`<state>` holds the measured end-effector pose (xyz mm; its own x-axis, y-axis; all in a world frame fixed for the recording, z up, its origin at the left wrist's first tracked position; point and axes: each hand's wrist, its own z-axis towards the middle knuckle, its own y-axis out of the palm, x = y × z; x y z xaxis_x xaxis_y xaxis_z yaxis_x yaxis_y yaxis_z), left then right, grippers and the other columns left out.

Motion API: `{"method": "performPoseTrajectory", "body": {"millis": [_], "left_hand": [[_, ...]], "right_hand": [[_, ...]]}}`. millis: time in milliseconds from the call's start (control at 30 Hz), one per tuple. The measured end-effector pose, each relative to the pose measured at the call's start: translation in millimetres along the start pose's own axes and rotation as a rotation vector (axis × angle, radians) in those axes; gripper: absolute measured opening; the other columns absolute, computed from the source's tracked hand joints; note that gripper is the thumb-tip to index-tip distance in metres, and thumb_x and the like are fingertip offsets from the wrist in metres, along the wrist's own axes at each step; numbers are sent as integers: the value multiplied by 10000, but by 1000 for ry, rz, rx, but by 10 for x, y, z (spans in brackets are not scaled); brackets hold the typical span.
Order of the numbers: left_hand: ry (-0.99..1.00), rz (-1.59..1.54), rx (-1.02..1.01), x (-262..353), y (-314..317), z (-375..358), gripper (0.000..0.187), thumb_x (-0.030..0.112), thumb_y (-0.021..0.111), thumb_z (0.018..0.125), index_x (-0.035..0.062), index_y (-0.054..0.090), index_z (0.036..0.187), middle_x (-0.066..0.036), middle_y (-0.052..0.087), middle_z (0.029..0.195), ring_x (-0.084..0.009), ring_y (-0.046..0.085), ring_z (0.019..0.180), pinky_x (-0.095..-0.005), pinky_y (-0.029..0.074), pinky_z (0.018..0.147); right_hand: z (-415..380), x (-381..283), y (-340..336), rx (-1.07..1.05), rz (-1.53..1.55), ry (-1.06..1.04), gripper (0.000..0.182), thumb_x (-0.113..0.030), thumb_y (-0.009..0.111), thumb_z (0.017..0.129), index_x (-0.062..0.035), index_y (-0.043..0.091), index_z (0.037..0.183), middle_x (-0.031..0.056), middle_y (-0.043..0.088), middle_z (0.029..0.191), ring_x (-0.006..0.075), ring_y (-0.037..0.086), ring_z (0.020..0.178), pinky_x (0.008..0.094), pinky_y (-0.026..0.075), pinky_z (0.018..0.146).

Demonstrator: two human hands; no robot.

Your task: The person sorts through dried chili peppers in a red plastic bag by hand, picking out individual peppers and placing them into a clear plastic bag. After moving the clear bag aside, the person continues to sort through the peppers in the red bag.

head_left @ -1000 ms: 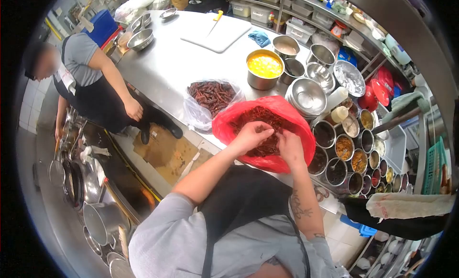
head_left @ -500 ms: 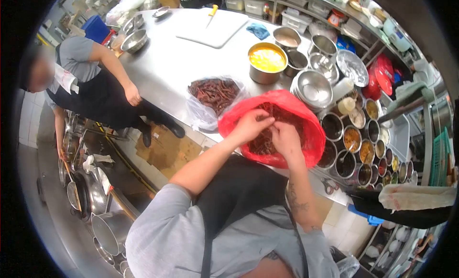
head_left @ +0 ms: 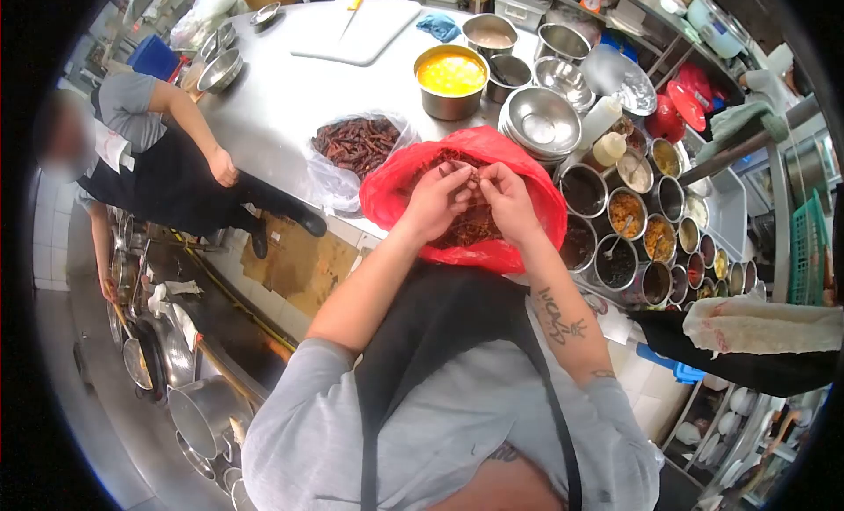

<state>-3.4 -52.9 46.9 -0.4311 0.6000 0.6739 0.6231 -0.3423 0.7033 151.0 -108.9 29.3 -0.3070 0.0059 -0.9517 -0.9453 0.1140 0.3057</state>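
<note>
My left hand [head_left: 435,201] and my right hand [head_left: 510,203] meet over an open red plastic bag [head_left: 545,177]. Both are closed in a pinch, fingertips nearly touching. Between them shows a small dark red piece that looks like a dried chili [head_left: 473,174]. Inside the red bag lies a mass of dried, reddish-brown chilies [head_left: 470,229], partly hidden by my hands. Just left of it, a clear plastic bag [head_left: 327,186] holds whole dark red dried chilies [head_left: 359,146].
Behind the bags stand a pot of yellow liquid [head_left: 451,76] and stacked steel bowls [head_left: 538,120]. Several sauce and ingredient containers [head_left: 626,214] fill the right side. A knife [head_left: 353,10] lies on a white cutting board [head_left: 374,36]. A co-worker [head_left: 145,150] stands at the stove on the left.
The camera view has shifted, so the counter appears further left and higher. My hands remain pinched together over the red bag, and the small dark piece between them shows more clearly.
</note>
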Motion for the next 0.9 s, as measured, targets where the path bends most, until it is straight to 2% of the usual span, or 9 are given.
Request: {"method": "performPoseTrajectory", "body": {"millis": [67, 200, 300, 433, 567, 600, 700, 800, 900], "left_hand": [[60, -36, 34, -45, 49, 54, 107, 169, 591, 999, 70, 610, 1033, 7, 589, 850, -63, 458, 637, -203, 331, 531], [233, 241, 54, -65, 18, 111, 105, 153, 589, 1007, 65, 612, 1059, 10, 594, 866, -52, 457, 652, -209, 341, 539], [235, 305, 77, -75, 45, 62, 126, 179, 566, 1022, 66, 612, 1053, 5, 589, 884, -59, 451, 658, -204, 340, 547], [-9, -300, -47, -107, -161, 15, 147, 201, 540, 1022, 74, 610, 1042, -16, 585, 924, -86, 450, 688, -213, 356, 574], [-79, -187, 62, -44, -367, -96, 96, 187, 554, 964, 94, 573, 975, -26, 565, 893, -134, 484, 733, -257, 375, 598], [-74, -114, 76, -17, -420, -132, 90, 185, 552, 958, 97, 565, 955, -27, 562, 884, -138, 492, 745, -261, 375, 598], [-47, 212, 199, 37, -537, -143, 135, 204, 598, 963, 109, 542, 885, -8, 539, 755, -125, 494, 651, -253, 339, 536], [-47, 549, 244, 72, -522, -147, 191, 248, 682, 950, 86, 601, 888, 13, 522, 654, -109, 473, 520, -254, 323, 465], [134, 1190, 129, 105, -448, -140, 217, 242, 687, 943, 24, 692, 938, -39, 646, 728, -145, 598, 624, -290, 459, 561]], "right_hand": [[47, 44, 36, 55, 219, 54, 59, 2, 525, 978, -42, 553, 950, 5, 581, 877, 84, 532, 789, 245, 460, 735], [142, 118, 73, 258, -233, -145, 70, 4, 532, 972, -45, 555, 929, -3, 556, 818, 83, 503, 739, 244, 433, 657], [149, 89, 158, 341, -129, -161, 73, 2, 534, 978, -55, 553, 936, -8, 548, 806, 75, 498, 723, 239, 431, 641], [170, 109, 176, 410, 514, -22, 72, -16, 537, 997, -82, 549, 969, -12, 561, 797, 78, 516, 684, 240, 431, 627], [36, 24, -53, 174, -572, -150, 65, -54, 642, 914, -43, 643, 978, 53, 594, 780, 194, 622, 733, 306, 513, 716], [19, 63, -75, 142, -640, -87, 168, -81, 684, 851, -45, 686, 1015, 121, 626, 884, 293, 656, 878, 371, 526, 819], [-64, 134, -62, -66, -1218, -110, 195, -114, 690, 837, -94, 707, 1030, 143, 625, 1020, 336, 613, 1047, 445, 487, 920], [-97, 239, 33, -102, -1352, -29, 174, -143, 689, 826, -128, 732, 994, 134, 608, 1084, 341, 554, 1146, 495, 423, 1000], [-97, 160, 42, -124, -1360, -23, 164, -144, 663, 824, -130, 740, 968, 127, 618, 1078, 340, 561, 1129, 501, 421, 990]]}}
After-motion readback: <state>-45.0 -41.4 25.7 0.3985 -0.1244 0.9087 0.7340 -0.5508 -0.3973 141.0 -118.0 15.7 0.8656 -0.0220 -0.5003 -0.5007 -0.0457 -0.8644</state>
